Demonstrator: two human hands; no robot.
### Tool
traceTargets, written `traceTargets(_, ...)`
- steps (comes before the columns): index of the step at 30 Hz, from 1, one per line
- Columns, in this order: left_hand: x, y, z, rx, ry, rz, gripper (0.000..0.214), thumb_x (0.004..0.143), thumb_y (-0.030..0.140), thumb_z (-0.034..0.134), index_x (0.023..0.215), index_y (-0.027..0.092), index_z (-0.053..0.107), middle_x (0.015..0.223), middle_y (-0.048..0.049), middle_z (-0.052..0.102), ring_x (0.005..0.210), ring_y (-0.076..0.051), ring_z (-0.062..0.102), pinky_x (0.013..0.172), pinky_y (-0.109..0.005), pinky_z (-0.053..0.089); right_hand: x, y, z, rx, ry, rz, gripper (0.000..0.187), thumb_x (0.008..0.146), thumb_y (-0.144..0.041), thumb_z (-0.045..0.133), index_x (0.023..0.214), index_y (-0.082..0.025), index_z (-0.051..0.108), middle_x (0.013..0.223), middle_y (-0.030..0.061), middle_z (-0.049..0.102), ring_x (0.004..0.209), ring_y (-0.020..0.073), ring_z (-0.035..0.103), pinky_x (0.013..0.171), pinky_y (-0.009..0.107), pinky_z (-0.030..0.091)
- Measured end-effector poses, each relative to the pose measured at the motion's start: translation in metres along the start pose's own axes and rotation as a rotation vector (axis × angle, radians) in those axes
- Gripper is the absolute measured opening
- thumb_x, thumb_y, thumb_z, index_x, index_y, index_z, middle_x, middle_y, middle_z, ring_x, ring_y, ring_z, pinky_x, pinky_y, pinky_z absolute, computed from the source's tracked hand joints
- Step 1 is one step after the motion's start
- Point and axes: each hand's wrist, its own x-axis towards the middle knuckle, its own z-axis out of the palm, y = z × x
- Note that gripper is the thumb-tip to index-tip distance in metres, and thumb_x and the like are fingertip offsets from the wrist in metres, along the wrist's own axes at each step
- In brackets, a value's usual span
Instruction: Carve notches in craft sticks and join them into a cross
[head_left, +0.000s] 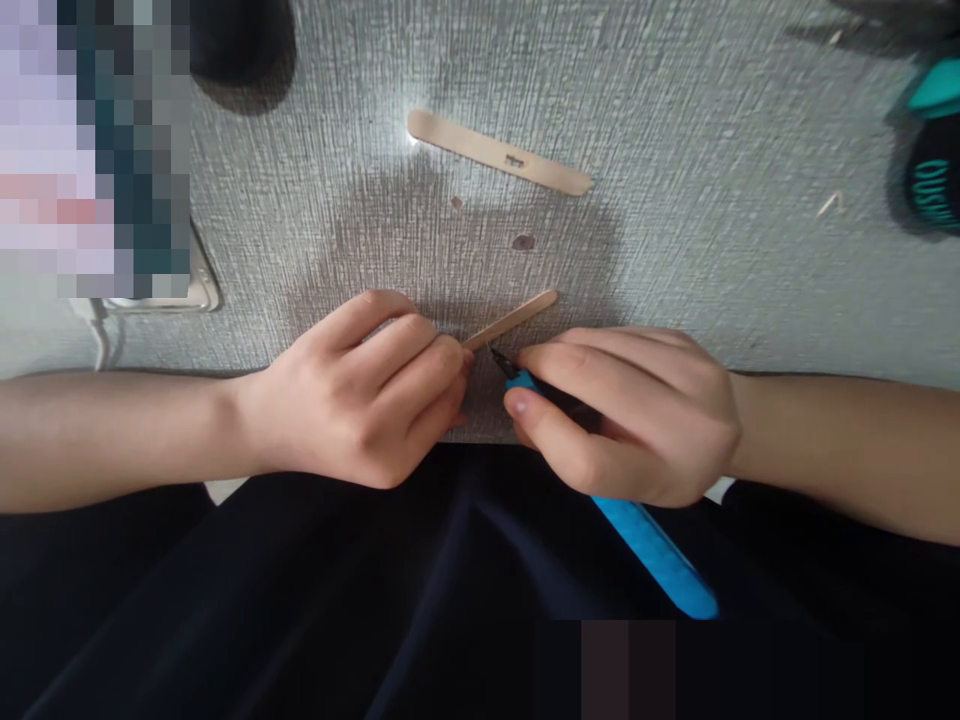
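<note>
Near the table's front edge, my left hand (pixel 375 385) is closed on one end of a wooden craft stick (pixel 517 318), whose rounded far end points up to the right. My right hand (pixel 630 415) is wrapped around a blue utility knife (pixel 649 550). The knife's dark tip lies at or just beside the stick's lower edge; whether it touches cannot be made out. Farther up the table lies a second craft stick (pixel 499 153) with a small rectangular cut-out in it and one rough end.
A textured grey cloth (pixel 337 220) covers the table. Two small dark spots (pixel 523 242) mark it. At the right lie thin wood slivers (pixel 830 205) and a black-and-teal object (pixel 934 170), with a blurred dark tool above. A black rounded object (pixel 244 40) and a white cable (pixel 100 335) are at left.
</note>
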Motion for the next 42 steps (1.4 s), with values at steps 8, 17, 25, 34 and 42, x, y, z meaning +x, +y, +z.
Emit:
traceTargets(8, 0.0, 0.0, 0.0, 0.021, -0.005, -0.004, 0.028, 0.112, 0.015, 0.078, 0.083, 0.017, 0.082, 0.08, -0.0016, 0.077, 0.069, -0.016, 0.069, 0.064, -0.035, 0.069, 0.006, 0.0, -0.002, 0.045, 0.005, 0.005, 0.021, 0.11, -0.006, 0.065, 0.104, -0.025, 0.071, 0.079, 0.0003, 0.074, 0.069, 0.0157, 0.065, 0.055, 0.028, 0.053)
traceTargets(17, -0.002, 0.0, -0.001, 0.044, -0.029, -0.017, 0.031, 0.114, 0.02, 0.075, 0.083, 0.022, 0.08, 0.083, 0.0021, 0.076, 0.072, -0.013, 0.066, 0.07, -0.032, 0.067, 0.008, -0.004, 0.001, 0.046, 0.048, 0.054, 0.025, 0.109, -0.006, 0.063, 0.097, -0.027, 0.069, 0.072, -0.0012, 0.069, 0.066, 0.0164, 0.06, 0.053, 0.03, 0.049)
traceTargets(25, -0.002, 0.004, 0.0, -0.009, -0.006, -0.023, 0.022, 0.109, 0.013, 0.078, 0.088, 0.014, 0.082, 0.086, -0.0039, 0.079, 0.072, -0.016, 0.068, 0.065, -0.037, 0.068, 0.012, 0.001, 0.003, 0.041, 0.037, 0.007, 0.024, 0.106, -0.007, 0.066, 0.093, -0.027, 0.067, 0.071, -0.0006, 0.067, 0.065, 0.0174, 0.056, 0.053, 0.032, 0.049)
traceTargets(34, 0.001, 0.004, -0.002, -0.048, -0.033, -0.057, 0.021, 0.108, 0.013, 0.081, 0.087, 0.014, 0.083, 0.087, -0.0058, 0.079, 0.072, -0.017, 0.069, 0.061, -0.037, 0.07, 0.011, 0.009, 0.005, 0.059, 0.05, -0.005, 0.022, 0.105, -0.007, 0.064, 0.095, -0.027, 0.066, 0.071, -0.0018, 0.063, 0.066, 0.0164, 0.057, 0.052, 0.029, 0.047)
traceTargets(42, 0.0, 0.003, -0.003, -0.073, -0.053, -0.067, 0.021, 0.11, 0.014, 0.079, 0.089, 0.018, 0.083, 0.089, -0.0045, 0.077, 0.075, -0.017, 0.069, 0.064, -0.04, 0.071, 0.01, 0.007, 0.0, 0.072, 0.004, 0.016, 0.023, 0.104, -0.007, 0.067, 0.096, -0.028, 0.064, 0.072, -0.0039, 0.06, 0.067, 0.0156, 0.056, 0.054, 0.029, 0.046)
